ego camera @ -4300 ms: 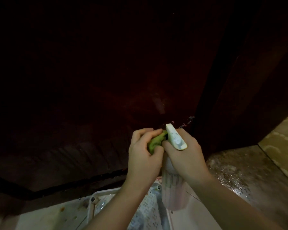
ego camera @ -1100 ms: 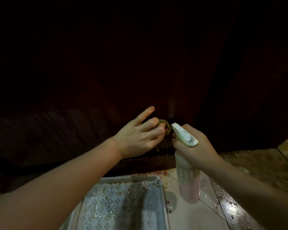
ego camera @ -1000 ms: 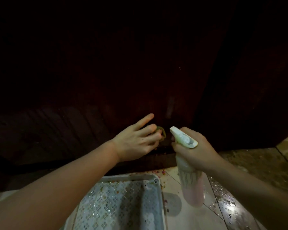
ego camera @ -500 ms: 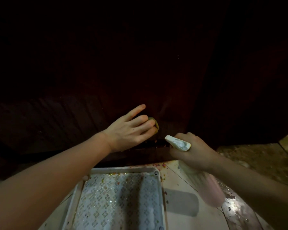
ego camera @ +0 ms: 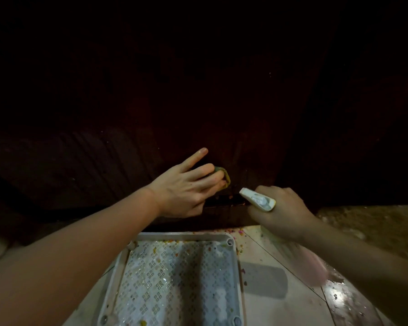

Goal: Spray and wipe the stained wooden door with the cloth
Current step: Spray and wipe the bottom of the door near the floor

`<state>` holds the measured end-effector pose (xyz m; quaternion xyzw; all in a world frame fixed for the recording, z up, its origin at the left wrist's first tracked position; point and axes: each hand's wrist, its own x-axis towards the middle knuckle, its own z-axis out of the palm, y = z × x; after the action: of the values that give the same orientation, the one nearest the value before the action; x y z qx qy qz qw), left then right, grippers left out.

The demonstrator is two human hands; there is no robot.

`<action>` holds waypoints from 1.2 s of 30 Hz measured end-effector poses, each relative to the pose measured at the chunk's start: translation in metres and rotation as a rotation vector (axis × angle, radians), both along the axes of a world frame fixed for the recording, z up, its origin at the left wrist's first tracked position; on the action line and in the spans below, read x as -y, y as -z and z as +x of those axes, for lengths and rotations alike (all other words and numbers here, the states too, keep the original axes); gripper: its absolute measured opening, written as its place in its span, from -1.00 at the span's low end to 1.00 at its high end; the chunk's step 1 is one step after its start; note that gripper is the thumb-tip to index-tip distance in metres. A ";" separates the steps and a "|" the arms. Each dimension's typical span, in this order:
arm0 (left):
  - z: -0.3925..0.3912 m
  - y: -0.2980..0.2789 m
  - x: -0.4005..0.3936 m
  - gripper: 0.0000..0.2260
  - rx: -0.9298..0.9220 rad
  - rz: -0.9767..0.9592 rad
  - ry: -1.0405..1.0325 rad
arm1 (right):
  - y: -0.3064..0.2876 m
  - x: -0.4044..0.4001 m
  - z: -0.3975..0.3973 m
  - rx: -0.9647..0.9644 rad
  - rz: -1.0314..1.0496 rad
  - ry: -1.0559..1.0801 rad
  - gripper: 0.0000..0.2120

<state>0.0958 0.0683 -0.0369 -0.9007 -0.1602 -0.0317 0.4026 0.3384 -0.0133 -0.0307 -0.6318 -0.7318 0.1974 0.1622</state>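
Observation:
The dark wooden door (ego camera: 222, 102) fills the upper view in dim light. Low on it, my left hand (ego camera: 186, 189) presses a small green-yellow cloth (ego camera: 224, 177) against the wood with its middle fingers, the index finger stretched out straight. Just to the right, my right hand (ego camera: 283, 212) grips a spray bottle (ego camera: 306, 262) by the neck; its white nozzle (ego camera: 257, 202) points left toward the door's bottom edge, and its pinkish body tilts down to the right, blurred.
A white tray (ego camera: 236, 262) with a patterned wet liner and bits of debris lies on the pale tiled floor (ego camera: 269, 290) right below my hands. Coloured crumbs dot the floor by the door sill. Wet, darker flooring (ego camera: 375, 227) lies to the right.
My left hand keeps the cloth on the door and has shifted slightly left. My right hand lowered and tilted the spray bottle, whose body now swings out to the right.

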 end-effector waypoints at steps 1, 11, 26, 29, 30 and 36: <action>0.000 -0.001 0.001 -0.54 -0.019 0.008 -0.007 | -0.002 -0.001 0.001 0.000 0.019 0.024 -0.79; 0.020 -0.006 -0.001 -0.63 0.079 0.119 0.072 | -0.002 0.000 0.002 -0.256 -0.052 0.073 -0.86; 0.008 0.015 -0.001 -0.82 -0.146 0.003 0.131 | 0.012 0.004 0.037 -0.120 -0.112 0.097 -0.88; -0.003 0.010 0.000 -0.81 -0.081 -0.002 0.134 | 0.009 -0.002 0.021 -0.160 -0.069 0.032 -0.90; -0.006 0.007 0.002 -0.80 -0.050 -0.002 0.131 | 0.008 -0.004 0.014 -0.169 -0.052 0.014 -0.90; -0.026 -0.021 0.017 -0.75 0.215 -0.035 0.060 | -0.003 -0.016 -0.036 -0.301 0.087 -0.015 -0.86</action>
<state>0.0701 0.0512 -0.0155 -0.9033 -0.1760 -0.1374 0.3664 0.3023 0.0025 -0.0273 -0.5821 -0.7116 0.2594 0.2958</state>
